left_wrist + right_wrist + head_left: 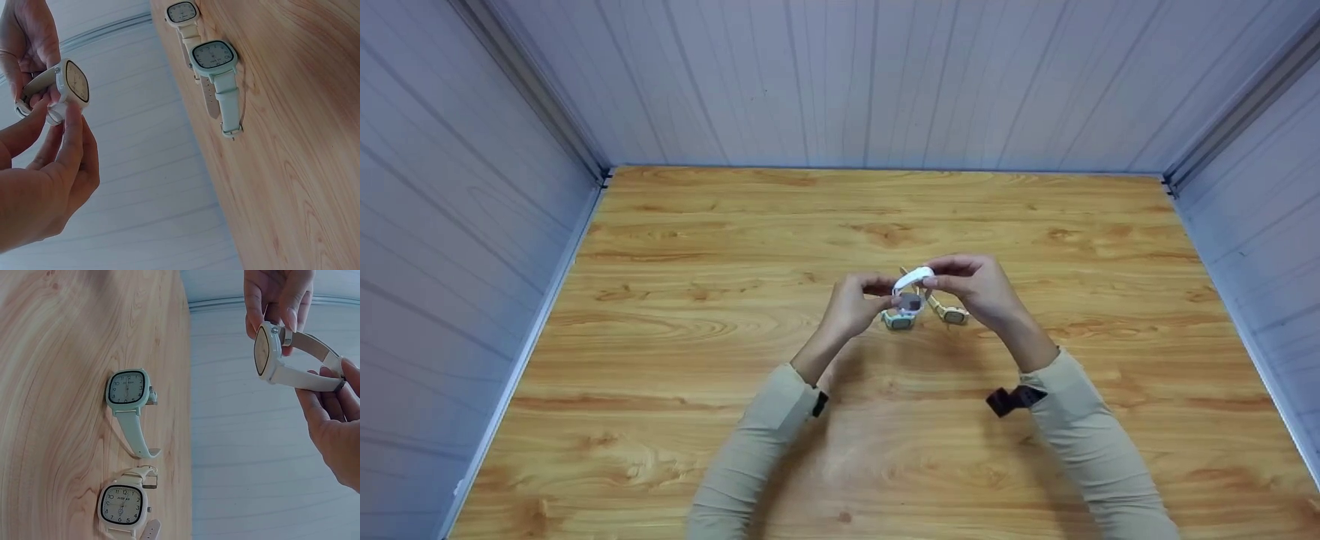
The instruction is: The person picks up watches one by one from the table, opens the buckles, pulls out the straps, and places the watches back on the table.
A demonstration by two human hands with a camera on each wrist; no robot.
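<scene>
A white wristwatch [913,278] is held up above the table between both hands, its strap bent into a loop. My left hand [851,306] pinches it by the case end; in the left wrist view the fingertips lie beside the dial. My right hand [981,291] grips the strap at the far end from the case, as the right wrist view shows on the strap [309,378]. Below the hands, a pale green watch [127,391] and a cream watch [121,505] lie on the table, dials up, their straps partly curled.
The wood-grain table [697,225] runs back to a white panelled wall [832,82], with similar walls at left and right. A dark wrist mount [1015,400] juts inward from the right sleeve; another dark piece [820,404] shows at the left cuff.
</scene>
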